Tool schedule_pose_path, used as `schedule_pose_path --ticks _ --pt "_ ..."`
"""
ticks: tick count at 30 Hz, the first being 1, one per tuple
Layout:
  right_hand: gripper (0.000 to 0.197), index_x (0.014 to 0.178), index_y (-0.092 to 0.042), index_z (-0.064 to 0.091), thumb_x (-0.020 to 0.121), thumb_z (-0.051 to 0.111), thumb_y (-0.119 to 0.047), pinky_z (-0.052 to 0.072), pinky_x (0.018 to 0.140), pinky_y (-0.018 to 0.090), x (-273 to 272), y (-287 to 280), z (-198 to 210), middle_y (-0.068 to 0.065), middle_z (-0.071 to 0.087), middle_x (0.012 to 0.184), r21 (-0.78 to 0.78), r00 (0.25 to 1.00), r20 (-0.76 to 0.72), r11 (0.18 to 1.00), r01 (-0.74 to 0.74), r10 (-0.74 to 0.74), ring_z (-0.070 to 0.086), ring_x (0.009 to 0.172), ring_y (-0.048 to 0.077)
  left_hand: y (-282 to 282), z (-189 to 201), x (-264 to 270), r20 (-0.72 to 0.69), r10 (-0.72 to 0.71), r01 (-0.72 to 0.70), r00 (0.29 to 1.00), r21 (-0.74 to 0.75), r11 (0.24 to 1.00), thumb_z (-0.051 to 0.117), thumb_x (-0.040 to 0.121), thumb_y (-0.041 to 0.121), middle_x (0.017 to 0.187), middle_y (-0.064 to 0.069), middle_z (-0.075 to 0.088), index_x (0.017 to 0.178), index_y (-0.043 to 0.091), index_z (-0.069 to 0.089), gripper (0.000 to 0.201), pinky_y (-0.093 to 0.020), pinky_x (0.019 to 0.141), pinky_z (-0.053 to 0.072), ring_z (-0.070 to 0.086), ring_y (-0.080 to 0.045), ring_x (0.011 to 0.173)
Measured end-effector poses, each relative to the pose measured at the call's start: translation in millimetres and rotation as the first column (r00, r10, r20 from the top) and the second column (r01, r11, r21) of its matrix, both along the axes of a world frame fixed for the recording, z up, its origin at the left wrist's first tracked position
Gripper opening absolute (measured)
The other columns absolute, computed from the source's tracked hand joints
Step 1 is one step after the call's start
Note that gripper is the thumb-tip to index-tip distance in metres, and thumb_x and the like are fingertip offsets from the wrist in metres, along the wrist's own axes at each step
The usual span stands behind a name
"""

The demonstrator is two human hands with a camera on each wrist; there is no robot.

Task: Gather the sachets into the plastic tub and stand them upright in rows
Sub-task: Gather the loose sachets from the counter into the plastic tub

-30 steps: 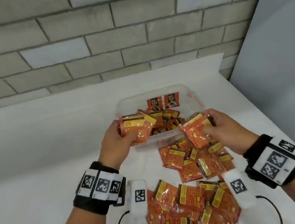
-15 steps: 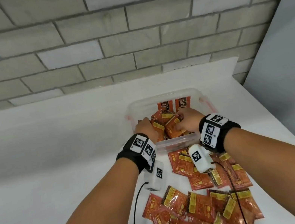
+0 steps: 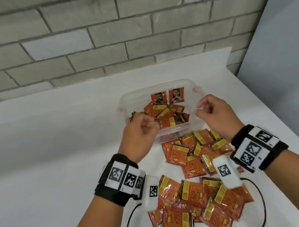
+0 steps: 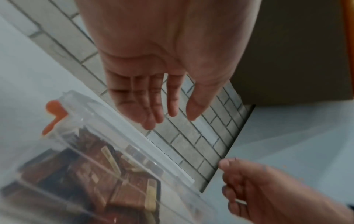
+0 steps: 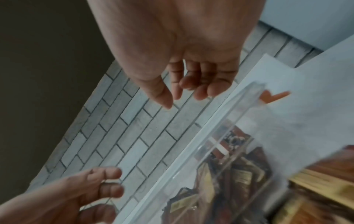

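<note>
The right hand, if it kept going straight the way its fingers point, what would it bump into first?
Probably the clear plastic tub: the right hand hangs empty at its right rim, fingers aimed over it toward the brick wall. Depth is unclear.

The tub [image 3: 191,94] before me was clear, glossy plastic with smooth walls and orange clips [image 4: 54,112]. The sachets [image 3: 196,191] were shiny orange foil, crinkled and catching the light. My table [image 3: 41,152] looked matt white and smooth. The far wall [image 3: 110,30] was rough grey brick. My wristbands [image 3: 116,181] were black cloth with matt printed tags.
</note>
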State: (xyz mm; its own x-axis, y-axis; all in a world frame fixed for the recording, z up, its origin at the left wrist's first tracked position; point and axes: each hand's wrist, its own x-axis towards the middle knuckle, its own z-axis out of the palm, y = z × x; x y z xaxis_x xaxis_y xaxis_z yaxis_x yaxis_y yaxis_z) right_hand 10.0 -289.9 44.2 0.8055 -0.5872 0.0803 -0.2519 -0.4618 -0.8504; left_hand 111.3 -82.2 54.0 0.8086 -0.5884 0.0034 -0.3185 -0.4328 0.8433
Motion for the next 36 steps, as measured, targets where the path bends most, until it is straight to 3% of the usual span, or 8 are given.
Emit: schedule_pose_path --ticks 5,10,16,22,27,30,32,36 --pt "0.005 0.089 -0.022 0.061 0.087 0.064 -0.019 0.037 0.060 0.021 -43 -12 -32 -0.004 0.060 0.079 -0.062 0.915 -0.373 0.980 -0.188 0.152 0.054 0.074 0.013 -12 -33 -28 -0.123 -0.189 0.213 0.974 0.225 0.951 0.061 0.092 0.023 0.091 0.001 0.062 0.101 0.014 0.063 0.014 -0.013 0.058 0.040 0.057 -0.010 0.075" --pt "0.045 0.133 -0.022 0.053 0.091 0.051 -0.005 0.041 0.094 0.026 -43 -9 -63 0.004 0.057 0.126 -0.257 0.828 -0.530 0.896 -0.362 0.182 0.054 0.110 0.020 -43 -74 -41 -0.027 -0.301 0.266 0.953 0.543 0.796 0.053 0.095 0.018 0.138 -0.012 0.045 0.129 0.013 0.055 0.034 -0.035 0.095 0.046 0.057 -0.031 0.112" --pt "0.059 0.143 -0.030 0.039 0.092 0.042 0.001 0.045 0.089 0.034 -35 -5 -74 0.009 0.054 0.115 -0.330 0.800 -0.575 0.847 -0.417 0.171 0.053 0.104 0.026 -55 -89 -42 -0.022 -0.235 0.196 0.972 0.629 0.752 0.053 0.089 0.000 0.154 -0.014 0.020 0.149 0.032 0.025 0.074 -0.044 0.090 0.052 0.061 -0.038 0.105" --pt "0.057 0.147 -0.030 0.027 0.095 0.046 -0.019 0.038 0.097 0.036 -28 -7 -72 0.009 0.040 0.130 -0.301 0.706 -0.692 0.829 -0.471 0.150 0.037 0.120 0.026 -57 -89 -39 0.008 -0.189 0.143 0.982 0.624 0.768 0.064 0.085 0.004 0.141 -0.010 0.040 0.136 0.022 0.043 0.059 -0.042 0.089 0.053 0.061 -0.032 0.106" --pt "0.045 0.138 -0.020 0.045 0.093 0.051 -0.017 0.034 0.105 0.036 -31 -8 -60 0.008 0.042 0.133 -0.310 0.798 -0.579 0.859 -0.407 0.169 0.038 0.123 0.026 -45 -75 -33 0.002 -0.160 0.128 0.987 0.592 0.796 0.075 0.081 0.016 0.131 -0.009 0.047 0.130 0.019 0.048 0.057 -0.039 0.091 0.051 0.059 -0.029 0.107" --pt "0.034 0.123 -0.021 0.056 0.090 0.056 -0.014 0.040 0.098 0.032 -52 -14 -56 0.003 0.049 0.115 -0.268 0.804 -0.551 0.864 -0.426 0.225 0.048 0.113 0.021 -35 -63 -28 -0.042 -0.195 0.186 0.980 0.552 0.813 0.077 0.078 0.019 0.096 -0.007 0.056 0.092 0.012 0.059 0.024 -0.028 0.070 0.048 0.056 -0.019 0.078" --pt "0.035 0.120 -0.024 0.058 0.087 0.064 -0.014 0.043 0.096 0.031 -70 -18 -56 -0.002 0.048 0.111 -0.226 0.770 -0.574 0.850 -0.477 0.279 0.050 0.109 0.018 -27 -61 -23 -0.086 -0.205 0.220 0.975 0.488 0.845 0.075 0.080 0.017 0.073 -0.002 0.051 0.067 0.016 0.047 0.031 -0.023 0.058 0.038 0.045 -0.014 0.062" --pt "0.055 0.132 -0.027 0.051 0.081 0.073 -0.027 0.036 0.096 0.029 -94 -19 -60 -0.004 0.047 0.120 -0.225 0.683 -0.662 0.787 -0.575 0.309 0.040 0.114 0.015 -16 -50 -20 -0.185 -0.240 0.292 0.953 0.342 0.893 0.075 0.080 0.014 0.066 0.004 0.046 0.068 0.018 0.043 0.035 -0.024 0.059 0.038 0.044 -0.013 0.060"
